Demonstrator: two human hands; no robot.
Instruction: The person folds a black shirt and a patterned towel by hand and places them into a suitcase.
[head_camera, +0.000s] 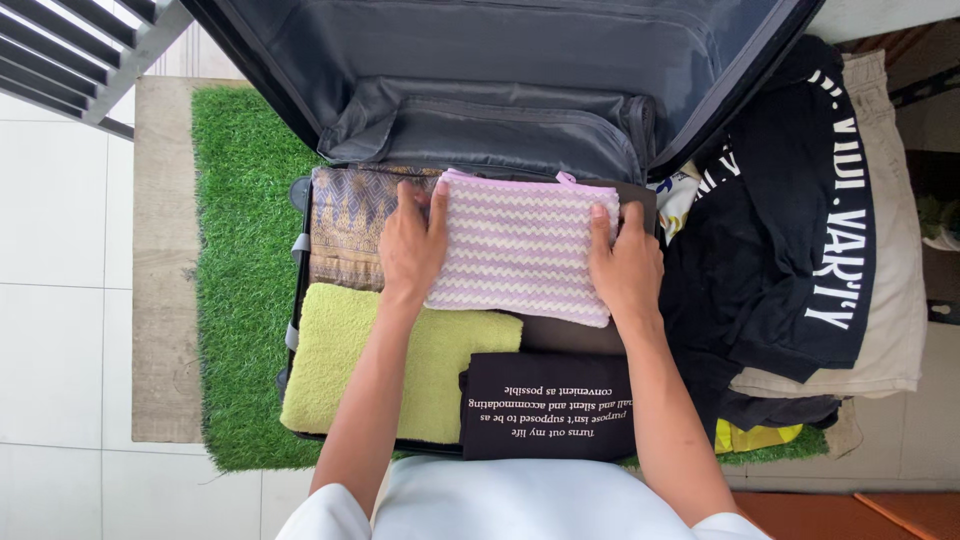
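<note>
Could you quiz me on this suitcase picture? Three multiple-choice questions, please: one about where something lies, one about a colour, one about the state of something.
1. Where does the yellow-green towel lie?
A. Inside the suitcase, near the person's left arm
B. On the white floor tiles
C. On the pile of dark clothes

2. What colours are the zigzag stripes on the pouch under both hands?
A. Red and black
B. Lilac and cream
C. Blue and green

3. How does the suitcase stand?
A. Zipped shut
B. Upright on its wheels
C. Open, lid raised

Answers:
1. A: the towel fills the case's near left corner, beside the black printed garment.
2. B: the left hand and right hand press a lilac and cream pouch.
3. C: the grey lining of the lid shows.
</note>
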